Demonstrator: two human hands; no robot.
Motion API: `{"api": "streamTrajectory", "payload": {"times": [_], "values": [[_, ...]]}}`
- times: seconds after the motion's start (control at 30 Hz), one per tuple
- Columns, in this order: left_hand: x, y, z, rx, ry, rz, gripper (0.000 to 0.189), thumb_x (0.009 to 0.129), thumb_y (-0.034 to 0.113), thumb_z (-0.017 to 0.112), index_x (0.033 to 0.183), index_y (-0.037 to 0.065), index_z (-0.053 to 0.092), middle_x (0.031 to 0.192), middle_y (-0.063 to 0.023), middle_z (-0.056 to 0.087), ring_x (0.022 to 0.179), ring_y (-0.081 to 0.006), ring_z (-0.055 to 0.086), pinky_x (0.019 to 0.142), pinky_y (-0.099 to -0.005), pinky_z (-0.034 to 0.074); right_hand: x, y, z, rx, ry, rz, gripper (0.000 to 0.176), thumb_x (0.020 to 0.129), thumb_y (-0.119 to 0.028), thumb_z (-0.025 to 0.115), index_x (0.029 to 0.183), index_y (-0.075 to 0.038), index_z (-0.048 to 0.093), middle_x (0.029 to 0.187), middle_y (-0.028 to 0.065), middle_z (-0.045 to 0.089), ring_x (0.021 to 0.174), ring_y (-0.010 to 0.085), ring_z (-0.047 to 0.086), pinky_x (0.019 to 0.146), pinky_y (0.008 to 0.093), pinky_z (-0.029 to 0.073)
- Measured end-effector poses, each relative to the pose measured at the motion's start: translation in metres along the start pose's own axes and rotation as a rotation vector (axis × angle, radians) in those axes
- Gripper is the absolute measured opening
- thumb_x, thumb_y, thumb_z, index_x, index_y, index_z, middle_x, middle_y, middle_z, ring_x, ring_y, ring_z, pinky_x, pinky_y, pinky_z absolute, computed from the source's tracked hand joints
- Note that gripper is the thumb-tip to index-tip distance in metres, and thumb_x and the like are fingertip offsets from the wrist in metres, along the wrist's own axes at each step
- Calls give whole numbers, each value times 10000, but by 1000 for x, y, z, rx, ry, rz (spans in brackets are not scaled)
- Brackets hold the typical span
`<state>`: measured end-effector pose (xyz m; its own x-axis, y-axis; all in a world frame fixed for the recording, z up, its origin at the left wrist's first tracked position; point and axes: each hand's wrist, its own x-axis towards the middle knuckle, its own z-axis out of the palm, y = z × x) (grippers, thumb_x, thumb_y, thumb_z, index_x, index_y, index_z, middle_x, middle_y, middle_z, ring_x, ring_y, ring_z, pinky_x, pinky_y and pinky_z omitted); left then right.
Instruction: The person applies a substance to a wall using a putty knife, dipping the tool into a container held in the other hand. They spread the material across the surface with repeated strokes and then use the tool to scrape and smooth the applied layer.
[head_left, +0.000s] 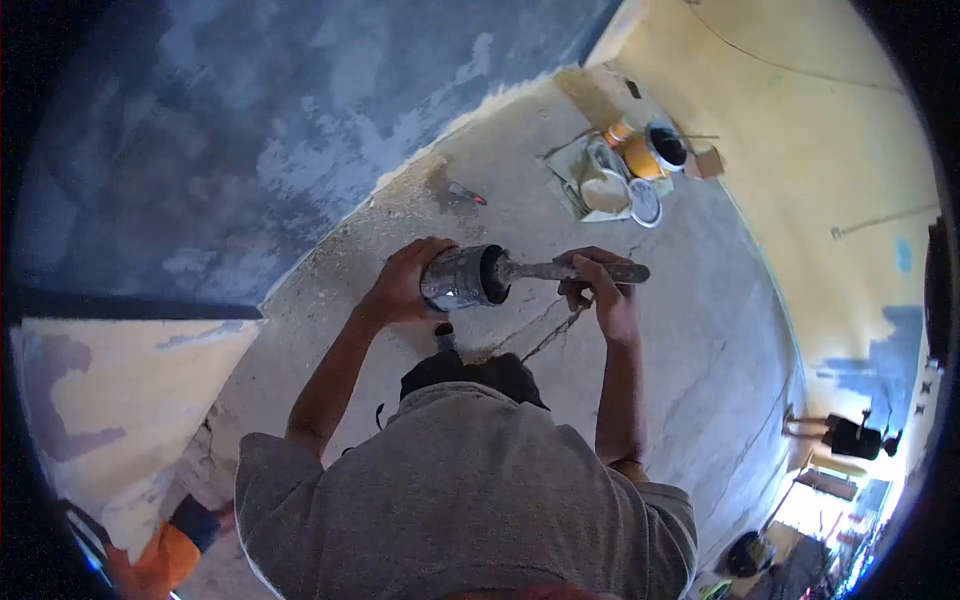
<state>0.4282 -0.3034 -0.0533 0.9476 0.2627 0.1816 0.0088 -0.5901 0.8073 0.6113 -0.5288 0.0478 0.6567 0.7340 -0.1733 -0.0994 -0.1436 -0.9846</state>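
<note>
A dark, paint-smeared can [458, 279] is tilted on its side in front of my chest, its mouth facing right. My left hand [405, 283] is wrapped round the can's closed end. A brush [540, 271] with a long dark handle lies across the can's mouth, its grey, coated head at the opening. My right hand [600, 285] has its fingers closed round the brush handle. How far the brush head reaches inside the can is hard to tell.
A scraper [467, 194] lies on the floor [690, 330] near the blue-grey wall [200, 150]. Beyond it are a yellow bucket [645, 155], a round lid [645, 203] and a box. Another person [852, 437] stands at the far right; someone in orange [168, 556] is lower left.
</note>
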Motion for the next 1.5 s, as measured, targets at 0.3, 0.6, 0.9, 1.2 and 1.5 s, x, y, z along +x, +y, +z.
{"api": "streamTrajectory", "payload": {"times": [0.3, 0.6, 0.9, 1.2, 1.5], "values": [[-29, 24, 2, 171, 200, -192, 912, 389, 198, 841, 1233, 88, 514, 1139, -127, 596, 1057, -332, 590, 944, -428, 474, 20, 9, -39, 244, 76, 19, 300, 857, -250, 527, 855, 36, 615, 633, 121, 582, 469, 166, 516, 394, 268, 346], [-32, 46, 35, 125, 323, -271, 949, 395, 227, 862, 1265, 91, 510, 1165, -138, 613, 1072, -307, 610, 944, -415, 490, 30, 43, -68, 547, 60, 160, 223, 843, -279, 538, 826, -63, 593, 649, 42, 560, 488, 145, 515, 407, 255, 344], [-29, 67, 41, 109, 488, -395, 930, 366, 194, 860, 1226, 33, 542, 1180, -156, 616, 1087, -306, 607, 955, -416, 472, 58, 45, -86, 524, -49, 170, 255, 857, -263, 516, 804, -25, 587, 596, 83, 533, 455, 169, 480, 403, 291, 340], [-56, 61, 59, 153, 618, -415, 923, 407, 249, 842, 1258, 70, 534, 1166, -156, 612, 1066, -328, 612, 937, -431, 490, 75, 39, -89, 271, -59, 94, 264, 840, -300, 521, 795, -44, 567, 607, 62, 530, 446, 154, 483, 389, 274, 329], [-97, 36, 78, 75, 772, -548, 923, 432, 253, 833, 1276, 55, 517, 1178, -164, 610, 1101, -320, 595, 941, -412, 478, 91, 62, -77, 232, 76, 49, 226, 845, -280, 560, 860, -57, 590, 693, 36, 553, 510, 149, 509, 415, 284, 377]]}}
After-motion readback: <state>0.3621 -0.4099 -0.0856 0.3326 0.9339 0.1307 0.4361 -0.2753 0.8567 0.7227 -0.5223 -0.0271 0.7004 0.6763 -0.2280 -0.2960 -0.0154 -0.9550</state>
